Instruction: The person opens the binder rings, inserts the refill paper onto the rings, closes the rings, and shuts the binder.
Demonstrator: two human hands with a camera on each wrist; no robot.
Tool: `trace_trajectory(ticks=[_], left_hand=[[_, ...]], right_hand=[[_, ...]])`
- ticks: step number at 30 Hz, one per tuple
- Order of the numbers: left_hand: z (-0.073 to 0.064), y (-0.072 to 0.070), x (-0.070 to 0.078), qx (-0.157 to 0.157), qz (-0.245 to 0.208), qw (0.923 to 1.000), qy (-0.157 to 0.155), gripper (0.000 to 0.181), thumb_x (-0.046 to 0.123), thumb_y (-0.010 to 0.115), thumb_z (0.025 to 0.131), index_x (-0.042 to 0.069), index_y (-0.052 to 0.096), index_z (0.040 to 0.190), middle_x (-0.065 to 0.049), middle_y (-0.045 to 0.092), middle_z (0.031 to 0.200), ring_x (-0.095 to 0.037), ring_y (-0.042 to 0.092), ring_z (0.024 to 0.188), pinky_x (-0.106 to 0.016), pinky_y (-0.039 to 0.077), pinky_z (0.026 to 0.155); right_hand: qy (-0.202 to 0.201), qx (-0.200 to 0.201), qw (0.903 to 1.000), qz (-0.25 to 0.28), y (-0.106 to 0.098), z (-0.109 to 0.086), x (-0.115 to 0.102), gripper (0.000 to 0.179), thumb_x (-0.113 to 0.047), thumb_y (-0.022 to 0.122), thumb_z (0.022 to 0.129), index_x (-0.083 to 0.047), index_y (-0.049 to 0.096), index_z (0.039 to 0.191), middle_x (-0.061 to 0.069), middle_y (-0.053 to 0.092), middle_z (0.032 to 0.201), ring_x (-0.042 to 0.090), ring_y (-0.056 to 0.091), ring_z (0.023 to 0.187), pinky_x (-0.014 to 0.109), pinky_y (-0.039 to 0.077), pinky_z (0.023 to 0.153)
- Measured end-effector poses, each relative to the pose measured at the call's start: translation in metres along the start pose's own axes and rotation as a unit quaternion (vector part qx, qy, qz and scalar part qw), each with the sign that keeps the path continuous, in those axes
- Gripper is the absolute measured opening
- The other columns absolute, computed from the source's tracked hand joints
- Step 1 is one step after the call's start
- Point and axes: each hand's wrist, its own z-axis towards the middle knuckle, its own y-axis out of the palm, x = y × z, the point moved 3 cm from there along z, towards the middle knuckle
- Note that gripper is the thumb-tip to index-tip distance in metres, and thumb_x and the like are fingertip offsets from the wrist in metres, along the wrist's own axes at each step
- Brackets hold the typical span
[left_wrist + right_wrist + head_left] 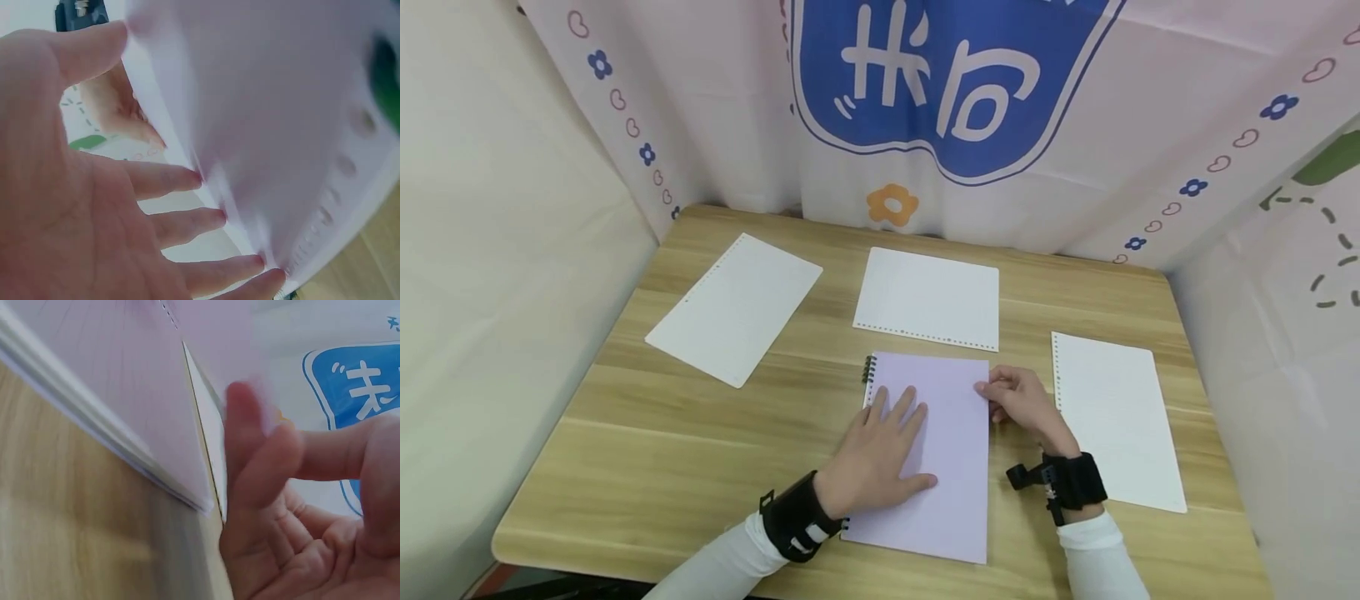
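A ring-bound notebook with a pale purple cover (955, 508) lies at the front middle of the table, dark rings (869, 369) along its left side. My left hand (876, 458) rests on it with fingers spread; in the left wrist view its fingertips touch the purple surface (250, 94). At the notebook's right edge my right hand (1022, 402) pinches the purple cover between thumb and index finger. The right wrist view has this purple sheet (215, 337) raised above the purple surface beneath (137, 394). My left hand and wrist hide most of the binding.
Three loose white punched sheets lie on the wooden table (700, 467): one at the back left (737, 308), one at the back middle (928, 296), one at the right (1112, 417). A printed curtain (722, 100) hangs behind the table's far edge.
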Motion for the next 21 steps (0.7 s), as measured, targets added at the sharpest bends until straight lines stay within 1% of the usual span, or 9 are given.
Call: trace_trajectory(ticks=[1,4,8,11,14,15,17,21], left_hand=[[-0.002,-0.001,0.001,0.003,-0.011,0.9999,0.001,0.100,0.076,0.055,0.098,0.010,0.031,0.169,-0.019,0.021,0.177,-0.058,0.023,0.157,-0.069,0.035,0.120],[-0.006,-0.006,0.005,0.023,-0.040,0.9989,0.000,0.101,0.079,0.050,0.098,0.009,0.030,0.169,-0.020,0.022,0.176,-0.060,0.026,0.155,-0.071,0.037,0.118],[-0.006,-0.015,0.011,0.047,-0.088,0.9949,-0.006,0.104,0.082,0.044,0.099,0.006,0.029,0.168,-0.022,0.022,0.176,-0.062,0.030,0.152,-0.068,0.037,0.120],[-0.004,-0.022,0.020,0.044,-0.142,0.9887,-0.022,0.111,0.086,0.043,0.096,0.004,0.026,0.169,-0.025,0.019,0.176,-0.065,0.028,0.151,-0.069,0.038,0.118],[-0.002,-0.029,0.028,0.040,-0.188,0.9803,-0.046,0.118,0.089,0.045,0.092,0.003,0.022,0.169,-0.028,0.014,0.176,-0.069,0.023,0.149,-0.074,0.042,0.111],[-0.001,-0.031,0.031,0.040,-0.196,0.9782,-0.055,0.121,0.090,0.046,0.091,0.003,0.021,0.170,-0.028,0.014,0.176,-0.070,0.022,0.149,-0.076,0.044,0.107],[0.000,-0.034,0.035,0.043,-0.205,0.9754,-0.071,0.125,0.093,0.048,0.088,0.002,0.020,0.169,-0.029,0.013,0.176,-0.071,0.023,0.148,-0.078,0.045,0.104],[0.002,-0.037,0.042,0.038,-0.201,0.9742,-0.095,0.132,0.095,0.052,0.083,0.001,0.018,0.169,-0.030,0.011,0.176,-0.070,0.025,0.148,-0.079,0.046,0.102]], right_hand=[[0.000,0.000,1.0000,0.007,0.000,-0.001,-0.002,0.019,-0.016,0.070,0.103,-0.001,0.061,0.096,0.000,0.063,0.070,0.016,0.061,0.060,0.029,0.056,0.059],[-0.006,-0.008,0.9990,0.042,0.003,-0.004,-0.008,0.021,-0.017,0.069,0.104,-0.001,0.058,0.097,0.000,0.063,0.066,0.014,0.060,0.057,0.028,0.055,0.056],[-0.036,-0.022,0.9936,0.104,0.007,-0.010,-0.020,0.019,-0.014,0.065,0.106,0.004,0.058,0.104,0.000,0.068,0.067,0.012,0.060,0.054,0.026,0.053,0.052],[-0.066,-0.028,0.9890,0.130,0.009,-0.014,-0.029,0.020,-0.013,0.061,0.107,0.007,0.058,0.111,0.002,0.074,0.072,0.012,0.063,0.056,0.025,0.054,0.052],[-0.085,-0.028,0.9860,0.141,0.011,-0.017,-0.036,0.020,-0.013,0.059,0.108,0.007,0.058,0.113,0.002,0.077,0.079,0.012,0.066,0.059,0.025,0.055,0.054],[-0.087,-0.028,0.9852,0.145,0.012,-0.017,-0.038,0.019,-0.013,0.059,0.108,0.006,0.058,0.113,0.002,0.077,0.080,0.012,0.067,0.060,0.025,0.055,0.054],[-0.091,-0.027,0.9837,0.153,0.013,-0.018,-0.041,0.017,-0.012,0.060,0.108,0.005,0.059,0.111,0.002,0.078,0.080,0.013,0.067,0.059,0.025,0.056,0.054],[-0.089,-0.025,0.9824,0.162,0.016,-0.018,-0.044,0.013,-0.011,0.061,0.107,0.002,0.059,0.109,0.002,0.077,0.080,0.013,0.069,0.060,0.026,0.057,0.055]])
